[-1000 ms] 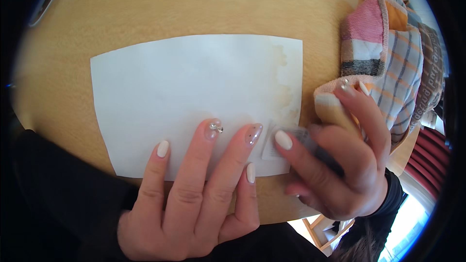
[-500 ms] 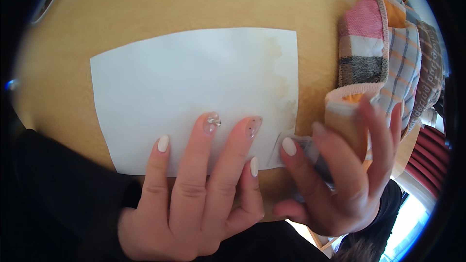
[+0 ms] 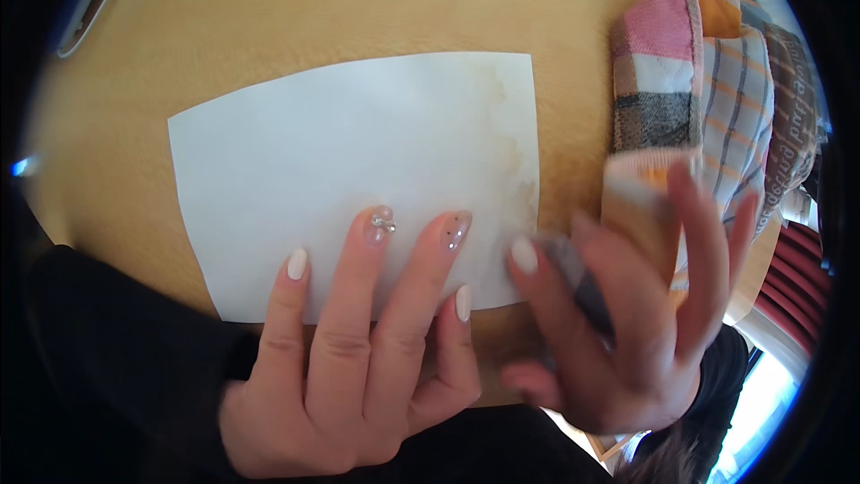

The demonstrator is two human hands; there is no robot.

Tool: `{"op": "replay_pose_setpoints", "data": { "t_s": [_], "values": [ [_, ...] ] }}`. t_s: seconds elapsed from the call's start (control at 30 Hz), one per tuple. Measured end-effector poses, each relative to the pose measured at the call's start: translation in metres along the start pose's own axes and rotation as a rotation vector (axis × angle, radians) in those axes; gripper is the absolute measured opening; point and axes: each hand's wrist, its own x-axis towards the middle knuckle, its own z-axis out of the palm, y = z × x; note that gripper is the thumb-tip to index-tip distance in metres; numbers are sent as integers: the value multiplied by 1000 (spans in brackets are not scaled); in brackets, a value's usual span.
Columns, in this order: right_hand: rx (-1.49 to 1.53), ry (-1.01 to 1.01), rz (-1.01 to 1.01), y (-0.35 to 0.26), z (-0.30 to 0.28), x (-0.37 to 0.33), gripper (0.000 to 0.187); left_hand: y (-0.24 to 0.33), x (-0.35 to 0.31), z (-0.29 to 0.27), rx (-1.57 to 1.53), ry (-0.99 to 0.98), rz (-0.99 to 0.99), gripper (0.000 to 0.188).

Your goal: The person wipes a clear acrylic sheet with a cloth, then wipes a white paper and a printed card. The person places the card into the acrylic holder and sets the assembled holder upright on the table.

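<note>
- Right hand (image 3: 636, 350) has shifted slightly up and left since half a second ago, and the pale corner of the translucent grey piece (image 3: 579, 280) that showed past its index fingertip is now lost to sight; paper and cloth also sit a touch further left, perhaps only because the wearer's head moved
- White paper (image 3: 340, 143) lies flat near the near edge of the wooden worktop (image 3: 269, 9), its right side marked by a tan stain (image 3: 508, 148)
- Left hand (image 3: 345, 394) rests across the paper's near edge, fingers spread and nearly straight, thumb bent, gripping nothing; the fingertips appear to press the sheet down
- On the right hand, the index fingertip is at the paper's near right corner, the thumb apart and lower, the outer fingers raised; the grey piece shows between index and middle fingers, but blur keeps me from telling whether it is pinched or merely touched
- Checked cloth (image 3: 658, 63) lies bunched along the worktop's right edge, just beyond those raised fingers
- As I judge it, the step in hand is steadying the sheet with the left while the right works the piece at that corner
- Any further move there would call for firm left fingertips and a light, exact right index finger, lest the paper slide
</note>
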Motion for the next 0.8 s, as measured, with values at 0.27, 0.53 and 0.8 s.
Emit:
{"op": "replay_pose_setpoints", "data": {
  "t_s": [0.27,0.53,0.8],
  "values": [
    [-53,33,49,0,-2,17,71,-8,-1,3,33,33,38,15],
    [-98,51,15,3,7,6,80,-3,1,4,65,40,93,16],
    [-31,52,-12,6,9,-6,87,-3,0,5,58,35,75,15]
  ]
}}
